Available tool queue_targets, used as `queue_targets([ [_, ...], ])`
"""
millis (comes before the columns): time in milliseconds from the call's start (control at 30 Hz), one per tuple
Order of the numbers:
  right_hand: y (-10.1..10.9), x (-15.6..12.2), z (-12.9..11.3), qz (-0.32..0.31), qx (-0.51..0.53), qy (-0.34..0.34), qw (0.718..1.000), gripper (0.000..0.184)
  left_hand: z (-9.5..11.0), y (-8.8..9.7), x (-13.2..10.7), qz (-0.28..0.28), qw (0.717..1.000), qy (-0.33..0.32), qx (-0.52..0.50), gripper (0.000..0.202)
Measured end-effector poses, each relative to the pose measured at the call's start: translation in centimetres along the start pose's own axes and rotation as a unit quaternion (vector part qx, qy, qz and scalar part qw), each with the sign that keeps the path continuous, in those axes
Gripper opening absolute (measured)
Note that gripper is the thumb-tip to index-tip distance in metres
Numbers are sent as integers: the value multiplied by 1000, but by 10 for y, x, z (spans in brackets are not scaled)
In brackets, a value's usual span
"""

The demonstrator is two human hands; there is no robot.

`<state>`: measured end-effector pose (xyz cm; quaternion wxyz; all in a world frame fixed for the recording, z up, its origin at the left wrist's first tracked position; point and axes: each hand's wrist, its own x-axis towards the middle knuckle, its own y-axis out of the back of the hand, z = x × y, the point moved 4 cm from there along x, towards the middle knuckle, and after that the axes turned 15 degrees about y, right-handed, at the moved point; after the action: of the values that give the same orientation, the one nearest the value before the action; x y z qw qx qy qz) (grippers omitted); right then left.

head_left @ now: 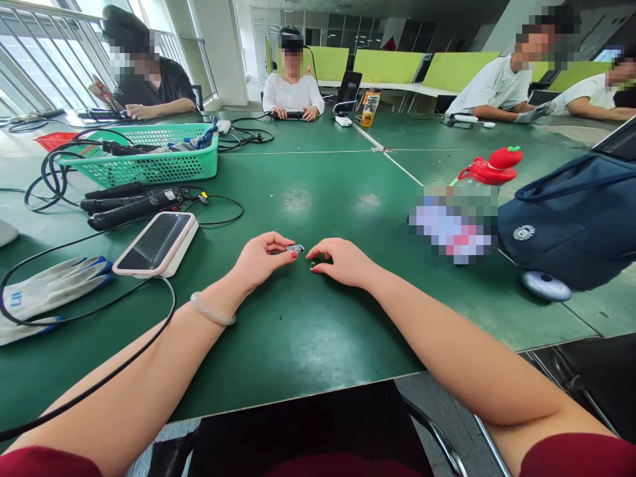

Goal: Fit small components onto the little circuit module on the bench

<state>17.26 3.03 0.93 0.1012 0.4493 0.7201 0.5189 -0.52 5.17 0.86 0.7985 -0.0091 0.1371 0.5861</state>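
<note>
Green table: left hand pinches small part, right hand pinches tiny piece; blue lettering on glove too small to read

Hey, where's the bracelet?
In the head view, the bracelet is left of centre, around the wrist behind the left hand, which holds a small piece.

Blue lettering on a glove is illegible; likewise the emblem on a bag.
</note>
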Motion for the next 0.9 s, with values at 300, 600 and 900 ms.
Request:
queue_targets([
  [300,-6,5,0,-28,-11,-19,999,8,-2,-1,1,-9,1000,7,15,34],
  [600,-6,4,4,-15,-11,-23,1000,7,-3,-3,1,-26,995,6,97,35],
  [900,-2,4,3,-22,-21,-37,999,11,-4,-3,0,-29,993,10,118,37],
])
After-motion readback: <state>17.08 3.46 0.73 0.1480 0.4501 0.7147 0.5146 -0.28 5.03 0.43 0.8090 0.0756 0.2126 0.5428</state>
